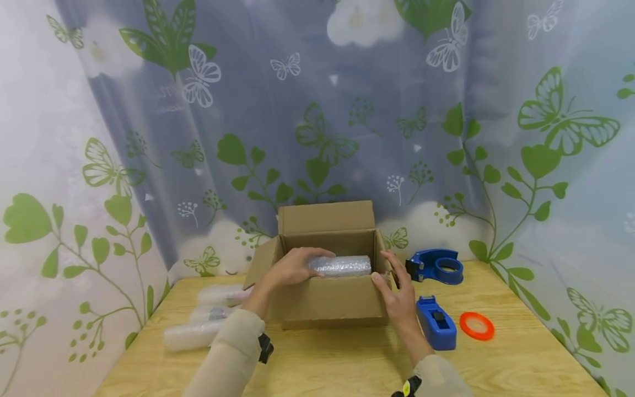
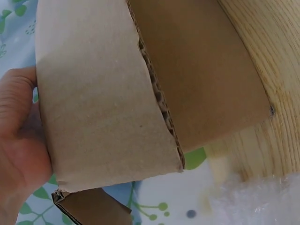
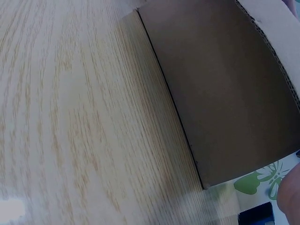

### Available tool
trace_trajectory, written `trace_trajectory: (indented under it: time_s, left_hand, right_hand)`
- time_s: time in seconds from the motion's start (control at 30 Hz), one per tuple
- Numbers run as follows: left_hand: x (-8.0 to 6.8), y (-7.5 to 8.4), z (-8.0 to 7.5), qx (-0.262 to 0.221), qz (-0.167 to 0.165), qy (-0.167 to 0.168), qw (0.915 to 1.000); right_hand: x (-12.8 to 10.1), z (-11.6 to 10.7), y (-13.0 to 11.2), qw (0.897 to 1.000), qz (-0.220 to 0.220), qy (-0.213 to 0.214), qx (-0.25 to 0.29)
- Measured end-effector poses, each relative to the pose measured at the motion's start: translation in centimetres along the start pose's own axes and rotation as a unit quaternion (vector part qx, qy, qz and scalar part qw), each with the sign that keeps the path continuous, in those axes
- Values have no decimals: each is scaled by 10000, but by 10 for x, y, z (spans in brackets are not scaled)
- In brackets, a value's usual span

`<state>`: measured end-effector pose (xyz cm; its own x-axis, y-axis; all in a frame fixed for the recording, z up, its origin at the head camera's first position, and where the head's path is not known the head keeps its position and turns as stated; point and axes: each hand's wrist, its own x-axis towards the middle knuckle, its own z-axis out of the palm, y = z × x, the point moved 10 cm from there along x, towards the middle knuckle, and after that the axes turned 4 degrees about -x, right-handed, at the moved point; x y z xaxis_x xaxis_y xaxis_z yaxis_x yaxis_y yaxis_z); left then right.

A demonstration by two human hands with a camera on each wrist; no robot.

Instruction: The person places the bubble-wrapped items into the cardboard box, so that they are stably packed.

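Observation:
An open cardboard box (image 1: 327,303) stands in the middle of the wooden table (image 1: 347,364). Inside it lies a bubble-wrapped roll (image 1: 347,266). My left hand (image 1: 303,264) reaches over the box's left wall, and its fingers curl over the left end of the roll. With straight fingers, my right hand (image 1: 389,274) rests against the box's right wall and flap, its thumb at the front corner. In the left wrist view the palm (image 2: 18,136) lies beside a cardboard flap (image 2: 103,93). The right wrist view shows the box wall (image 3: 225,89) and bare table (image 3: 70,117).
Three more bubble-wrapped bundles (image 1: 198,333) lie left of the box. To its right sit a blue tape dispenser (image 1: 436,266), a second blue dispenser (image 1: 436,322) and an orange tape ring (image 1: 477,325). A patterned curtain (image 1: 317,110) closes off the back and sides.

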<state>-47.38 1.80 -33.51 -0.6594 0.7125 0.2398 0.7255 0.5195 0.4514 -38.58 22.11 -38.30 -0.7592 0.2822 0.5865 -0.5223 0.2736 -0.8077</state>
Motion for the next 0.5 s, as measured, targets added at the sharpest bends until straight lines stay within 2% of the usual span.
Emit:
trace_trajectory:
  time_s: [0.1,0.3,0.37,0.5]
  left_hand:
    - [-4,-1,-2,-147,-29,-28,9999]
    - [-9,-2,-14,-425,118,134,9989]
    - [-12,-5,-20,-547,4,191,9983]
    - [-21,-13,-37,-402,-239,411,9981]
  right_hand:
    - [-1,2,0,10000,20,-48,5]
    - [0,2,-1,10000,49,-71,-25]
    - [0,2,-2,9999,76,-71,7]
    - [0,1,-4,9999,140,-84,23]
